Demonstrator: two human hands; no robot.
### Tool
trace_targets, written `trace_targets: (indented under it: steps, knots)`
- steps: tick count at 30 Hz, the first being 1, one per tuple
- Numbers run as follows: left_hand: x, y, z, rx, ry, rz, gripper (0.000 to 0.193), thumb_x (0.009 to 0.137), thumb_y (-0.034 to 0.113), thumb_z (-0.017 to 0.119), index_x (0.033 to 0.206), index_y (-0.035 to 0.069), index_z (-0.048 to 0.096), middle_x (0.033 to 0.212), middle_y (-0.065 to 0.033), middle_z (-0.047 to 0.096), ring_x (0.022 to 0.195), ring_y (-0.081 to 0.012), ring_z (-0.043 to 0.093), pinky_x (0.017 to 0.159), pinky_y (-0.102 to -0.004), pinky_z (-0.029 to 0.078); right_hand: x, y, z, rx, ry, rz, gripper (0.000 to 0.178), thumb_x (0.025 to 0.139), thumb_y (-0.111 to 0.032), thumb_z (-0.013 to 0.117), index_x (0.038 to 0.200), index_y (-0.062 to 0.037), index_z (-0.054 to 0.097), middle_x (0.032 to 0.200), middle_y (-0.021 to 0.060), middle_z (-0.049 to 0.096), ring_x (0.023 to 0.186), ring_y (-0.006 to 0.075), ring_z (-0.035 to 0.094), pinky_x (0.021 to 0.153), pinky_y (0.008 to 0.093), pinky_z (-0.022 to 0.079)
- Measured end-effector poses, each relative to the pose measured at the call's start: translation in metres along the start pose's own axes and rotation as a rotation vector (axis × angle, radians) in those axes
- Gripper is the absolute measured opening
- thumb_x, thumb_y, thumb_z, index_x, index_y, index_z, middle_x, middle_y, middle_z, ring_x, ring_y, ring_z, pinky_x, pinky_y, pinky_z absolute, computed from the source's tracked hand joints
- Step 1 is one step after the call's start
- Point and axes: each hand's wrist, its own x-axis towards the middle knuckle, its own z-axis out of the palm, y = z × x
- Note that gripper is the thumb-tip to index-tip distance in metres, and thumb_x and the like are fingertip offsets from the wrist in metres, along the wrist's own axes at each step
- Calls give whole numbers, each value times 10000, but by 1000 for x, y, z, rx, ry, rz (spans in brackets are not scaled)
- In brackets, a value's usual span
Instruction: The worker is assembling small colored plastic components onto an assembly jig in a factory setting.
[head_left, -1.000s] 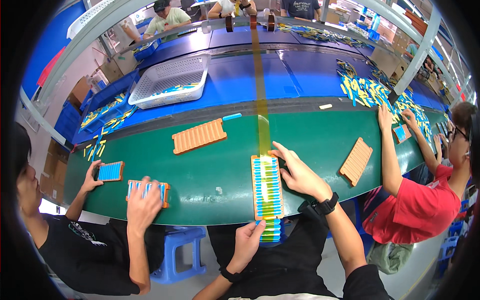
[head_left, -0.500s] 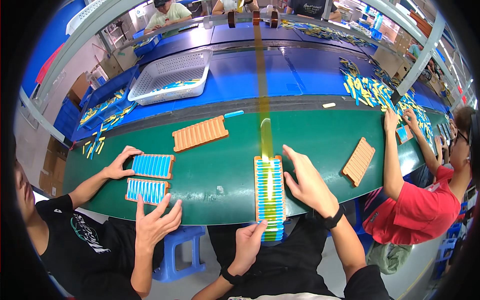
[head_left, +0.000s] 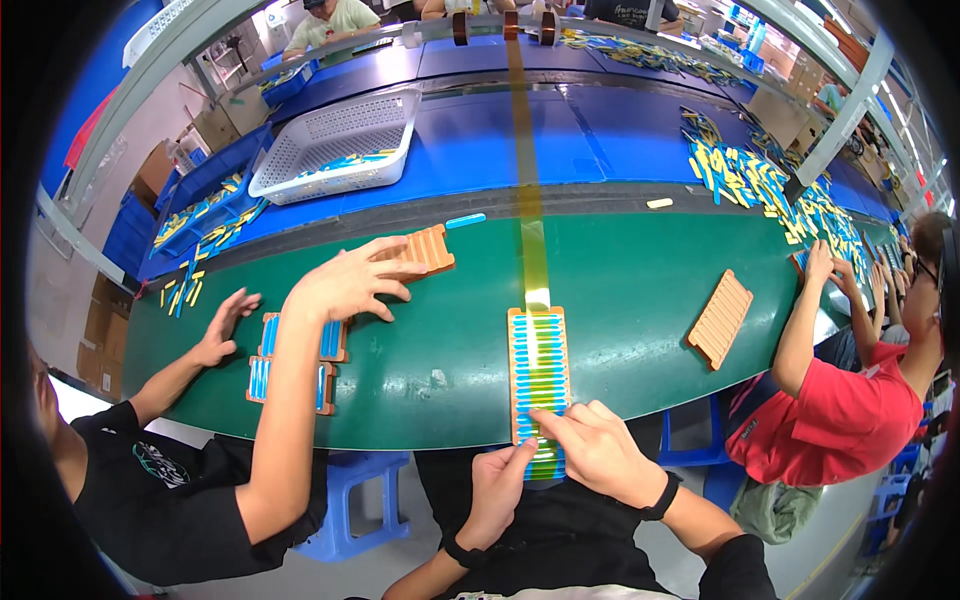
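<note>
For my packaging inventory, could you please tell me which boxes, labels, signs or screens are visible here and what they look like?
Cardboard boxes: far left beside the line, brown, rectangular.
Cardboard boxes: left edge on the floor, brown, stacked.
No labels, signs or screens can be made out.

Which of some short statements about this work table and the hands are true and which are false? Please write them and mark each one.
1. Both hands, left hand and right hand, touch the near end of the long tray. True.
2. The yellow tape strip runs along that tray. True.
3. The white basket stands on the green belt. False: on the blue surface behind.
4. The person in red sits at the left. False: at the right.
</note>
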Motion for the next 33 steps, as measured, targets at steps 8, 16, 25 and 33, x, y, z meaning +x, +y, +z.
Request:
trace_targets:
  steps: [8,16,25,33]
  knots:
    - [5,-1,5,-50,5,36,272,1022,155,627,871,-31,754,775,43,655,663,15,463,590,-206,328,4,8,9,-107,67,6,537,648,53,673,1174,-56,664,846,-30,713,708,171,575,641,328,367]
    - [15,-4,6,-88,-21,71,299,1033,163,620,908,-75,752,841,4,701,733,-7,547,660,-201,435,40,36,11,-181,103,40,358,769,1,657,1123,-32,627,805,28,695,738,217,627,658,354,397]
    - [22,-3,7,-107,-56,104,270,1035,125,580,1015,-94,735,975,-80,747,854,-63,645,777,-221,491,101,82,17,-293,94,137,274,809,11,646,1067,-77,620,867,10,761,759,227,654,723,362,424]
    - [20,-2,7,-84,-41,69,287,1040,151,592,1001,-91,740,967,-81,746,842,-65,644,765,-228,493,109,94,13,-56,195,139,197,870,12,651,1055,-54,654,868,62,750,786,235,687,727,359,481]
